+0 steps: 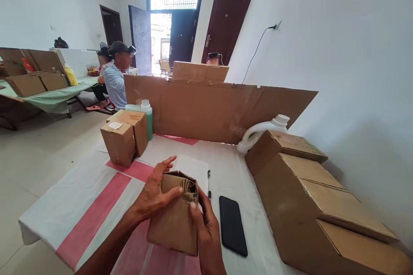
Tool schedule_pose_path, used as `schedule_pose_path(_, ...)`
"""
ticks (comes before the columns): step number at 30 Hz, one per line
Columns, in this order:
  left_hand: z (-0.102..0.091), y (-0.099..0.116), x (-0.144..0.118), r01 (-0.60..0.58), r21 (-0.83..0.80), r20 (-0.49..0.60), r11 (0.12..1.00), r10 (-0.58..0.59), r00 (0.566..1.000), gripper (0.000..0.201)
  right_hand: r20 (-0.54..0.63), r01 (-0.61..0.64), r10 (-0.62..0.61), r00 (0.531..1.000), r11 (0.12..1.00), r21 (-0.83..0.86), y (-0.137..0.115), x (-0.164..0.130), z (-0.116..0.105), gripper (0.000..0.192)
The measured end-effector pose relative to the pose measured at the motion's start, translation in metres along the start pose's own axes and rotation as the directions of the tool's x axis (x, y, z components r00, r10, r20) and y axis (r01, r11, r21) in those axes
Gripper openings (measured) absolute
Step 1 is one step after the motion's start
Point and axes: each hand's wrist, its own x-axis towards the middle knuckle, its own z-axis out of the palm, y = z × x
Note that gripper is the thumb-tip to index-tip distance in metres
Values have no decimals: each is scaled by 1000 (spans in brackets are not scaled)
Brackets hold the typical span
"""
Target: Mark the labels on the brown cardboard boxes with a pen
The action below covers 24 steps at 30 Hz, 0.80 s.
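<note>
A small brown cardboard box (pixel 172 225) is held between my two hands, tilted above the cloth near the front of the table. Its top corner is torn, with crumpled, folded card and a dark gap there. My left hand (pixel 153 193) grips the box from the left; the thumb reaches across to the torn corner and the index finger sticks out past the far edge. Around the right side my right hand (pixel 208 225) is closed, its thumb on the near face just below the tear. Its other fingers are partly hidden behind the box.
To the right of the hands lie a black phone (pixel 232 225) and a pen (pixel 209 184). Stacked cardboard boxes (pixel 277 206) and a white jug (pixel 258 134) line the right side. Two boxes (pixel 118 143) and a green bottle (pixel 148 120) stand back left, before a cardboard panel (pixel 200 109). People sit beyond.
</note>
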Motion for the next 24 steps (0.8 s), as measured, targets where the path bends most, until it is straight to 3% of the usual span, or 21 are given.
schedule_pose_path(3, 9, 10, 2, -73, 162, -67, 984, 84, 994, 46, -30, 75, -76, 997, 996, -55, 3, -13, 1, 60)
schedule_pose_path(6, 12, 10, 3, -75, 208, -80, 975, 93, 992, 29, 7, 175, -175, 984, 979, -106, 4, 0, -15, 51)
schedule_pose_path(8, 10, 8, 3, -82, 220, -83, 972, 102, 991, 25, 6, 220, -230, 973, 919, -328, 10, 23, -37, 47)
schedule_pose_path(9, 9, 7, 3, -80, 219, -78, 972, 99, 992, 23, 2, 216, -249, 968, 836, -504, 14, 38, -49, 43)
schedule_pose_path(11, 7, 5, 4, -65, 215, -68, 974, 82, 994, 22, 45, 157, -218, 975, 530, -833, 25, 71, -70, 40)
schedule_pose_path(13, 6, 4, 5, -55, 210, -65, 976, 70, 995, 22, 86, 130, -143, 986, 341, -931, 36, 101, -82, 43)
schedule_pose_path(14, 5, 4, 6, -51, 210, -68, 976, 67, 995, 23, 99, 130, -112, 989, 310, -942, 41, 114, -84, 46)
schedule_pose_path(19, 5, 1, 8, -35, 189, -78, 981, 50, 996, 27, 77, 81, -25, 997, 291, -953, 55, 154, -74, 44)
schedule_pose_path(24, 6, -1, 9, -9, 168, -85, 986, 24, 996, 29, -143, -154, 58, 988, 384, -910, 56, 165, -70, 25)
